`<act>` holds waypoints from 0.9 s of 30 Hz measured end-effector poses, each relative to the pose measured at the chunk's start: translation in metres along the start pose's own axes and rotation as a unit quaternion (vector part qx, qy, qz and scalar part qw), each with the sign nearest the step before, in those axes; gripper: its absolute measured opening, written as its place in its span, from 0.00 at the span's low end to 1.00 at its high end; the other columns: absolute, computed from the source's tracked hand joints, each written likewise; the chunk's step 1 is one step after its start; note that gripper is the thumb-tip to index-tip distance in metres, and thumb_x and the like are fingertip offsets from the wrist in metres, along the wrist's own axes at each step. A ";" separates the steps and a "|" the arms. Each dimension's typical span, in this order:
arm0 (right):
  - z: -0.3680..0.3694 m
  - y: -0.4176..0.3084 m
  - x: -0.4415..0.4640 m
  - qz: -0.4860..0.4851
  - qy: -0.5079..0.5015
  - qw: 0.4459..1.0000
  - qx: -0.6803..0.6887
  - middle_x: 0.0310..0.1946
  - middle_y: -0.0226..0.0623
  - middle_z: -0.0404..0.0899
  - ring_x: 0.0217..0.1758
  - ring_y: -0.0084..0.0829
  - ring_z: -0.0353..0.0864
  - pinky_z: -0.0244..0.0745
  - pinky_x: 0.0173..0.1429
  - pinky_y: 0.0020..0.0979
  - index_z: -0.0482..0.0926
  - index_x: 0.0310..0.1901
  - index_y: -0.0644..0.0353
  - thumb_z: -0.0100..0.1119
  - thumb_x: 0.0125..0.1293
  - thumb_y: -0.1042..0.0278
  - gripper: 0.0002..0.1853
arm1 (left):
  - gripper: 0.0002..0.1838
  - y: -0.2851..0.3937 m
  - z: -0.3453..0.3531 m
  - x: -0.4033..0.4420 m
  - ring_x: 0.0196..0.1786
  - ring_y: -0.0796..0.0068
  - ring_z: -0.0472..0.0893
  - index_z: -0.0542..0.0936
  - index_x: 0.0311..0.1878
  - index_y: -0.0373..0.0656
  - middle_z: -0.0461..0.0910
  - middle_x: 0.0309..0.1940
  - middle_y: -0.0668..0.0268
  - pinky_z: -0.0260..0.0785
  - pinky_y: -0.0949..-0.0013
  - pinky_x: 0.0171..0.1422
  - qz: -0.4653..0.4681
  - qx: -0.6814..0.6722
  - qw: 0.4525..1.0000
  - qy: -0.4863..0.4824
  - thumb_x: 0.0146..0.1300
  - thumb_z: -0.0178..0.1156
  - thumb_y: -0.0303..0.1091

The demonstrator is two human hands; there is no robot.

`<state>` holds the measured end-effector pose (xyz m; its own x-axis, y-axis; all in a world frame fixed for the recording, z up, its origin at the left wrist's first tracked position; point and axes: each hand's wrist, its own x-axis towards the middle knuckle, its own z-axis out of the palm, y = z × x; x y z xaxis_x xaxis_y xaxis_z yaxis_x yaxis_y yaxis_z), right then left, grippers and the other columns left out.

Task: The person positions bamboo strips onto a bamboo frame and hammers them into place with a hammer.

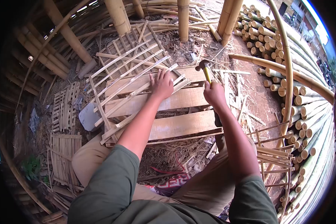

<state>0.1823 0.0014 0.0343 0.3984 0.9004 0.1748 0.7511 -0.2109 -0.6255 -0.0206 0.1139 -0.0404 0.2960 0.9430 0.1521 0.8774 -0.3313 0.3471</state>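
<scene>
My left hand (162, 85) lies over the bamboo slat frame (138, 89), fingers spread and pointing away from me across the slats; its thumb is hard to make out. A hammer (206, 71) with a dark claw head and a yellow-and-black handle is in my right hand (215, 94), fingers wrapped around the grip. The hammer head points away from me, just right of the slat ends. Beneath the frame are wide wooden boards (183, 125) forming a low bench. One thin slat (97, 98) crosses the others at the frame's left end.
Cut bamboo poles (310, 112) are stacked along the right. Upright bamboo posts (183, 22) stand at the far side. Finished-looking slat panels (65, 106) lie at left, near a pale flat piece (89, 116). Bamboo scraps (246, 112) litter the ground.
</scene>
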 end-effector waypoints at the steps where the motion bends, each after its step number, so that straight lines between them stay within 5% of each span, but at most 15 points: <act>1: 0.000 -0.003 0.000 0.004 -0.007 1.000 -0.001 0.25 0.64 0.79 0.32 0.63 0.80 0.75 0.43 0.54 0.80 0.28 0.73 0.52 0.71 0.58 0.22 | 0.30 -0.004 0.008 -0.001 0.81 0.60 0.50 0.62 0.74 0.48 0.56 0.78 0.60 0.26 0.32 0.79 0.013 -0.002 1.000 0.027 0.70 0.48 0.43; 9: 0.018 0.009 0.005 -0.002 -0.032 0.998 0.053 0.23 0.62 0.79 0.32 0.61 0.81 0.75 0.42 0.53 0.80 0.27 0.73 0.54 0.70 0.60 0.22 | 0.32 0.008 0.011 -0.007 0.83 0.65 0.43 0.54 0.79 0.56 0.45 0.81 0.65 0.20 0.26 0.75 -0.057 0.060 0.996 -0.024 0.73 0.40 0.48; 12: -0.003 -0.006 -0.002 0.107 -0.117 0.982 0.106 0.22 0.62 0.78 0.30 0.60 0.81 0.75 0.42 0.52 0.80 0.27 0.73 0.54 0.70 0.60 0.22 | 0.34 0.006 0.010 -0.007 0.83 0.65 0.40 0.50 0.80 0.57 0.41 0.82 0.66 0.19 0.27 0.76 -0.056 0.048 0.996 -0.041 0.73 0.41 0.50; 14: 0.002 0.005 -0.001 0.005 -0.062 0.998 0.011 0.20 0.60 0.78 0.28 0.59 0.81 0.75 0.41 0.52 0.79 0.26 0.72 0.54 0.71 0.60 0.22 | 0.36 0.004 0.006 -0.004 0.83 0.65 0.37 0.48 0.80 0.56 0.38 0.82 0.66 0.17 0.28 0.76 -0.058 0.025 0.995 -0.073 0.73 0.41 0.52; 18: 0.003 -0.001 0.004 0.002 -0.051 0.999 0.012 0.20 0.60 0.78 0.28 0.59 0.81 0.75 0.41 0.52 0.79 0.27 0.73 0.54 0.71 0.60 0.22 | 0.39 0.001 -0.015 0.001 0.84 0.65 0.31 0.43 0.81 0.57 0.30 0.83 0.66 0.16 0.30 0.76 -0.057 -0.029 0.984 -0.169 0.72 0.42 0.57; 22: 0.004 -0.010 0.008 0.028 -0.070 0.996 0.038 0.23 0.63 0.79 0.32 0.60 0.81 0.75 0.42 0.52 0.80 0.28 0.74 0.55 0.70 0.60 0.22 | 0.31 -0.017 -0.021 0.010 0.84 0.66 0.31 0.52 0.80 0.63 0.31 0.83 0.69 0.23 0.31 0.76 -0.029 -0.080 0.970 -0.228 0.76 0.43 0.45; 27: 0.006 -0.014 0.005 0.018 -0.072 0.996 0.040 0.24 0.64 0.79 0.33 0.62 0.81 0.75 0.43 0.53 0.81 0.29 0.74 0.55 0.69 0.59 0.22 | 0.29 -0.036 -0.014 0.005 0.84 0.67 0.34 0.60 0.77 0.63 0.36 0.83 0.68 0.26 0.31 0.76 0.018 -0.111 0.977 -0.182 0.75 0.43 0.33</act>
<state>0.1712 0.0111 0.0394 0.3399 0.9394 0.0445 0.6908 -0.2173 -0.6896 -0.0562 0.1304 -0.0395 0.4754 0.8657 -0.1569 0.7718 -0.3248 0.5466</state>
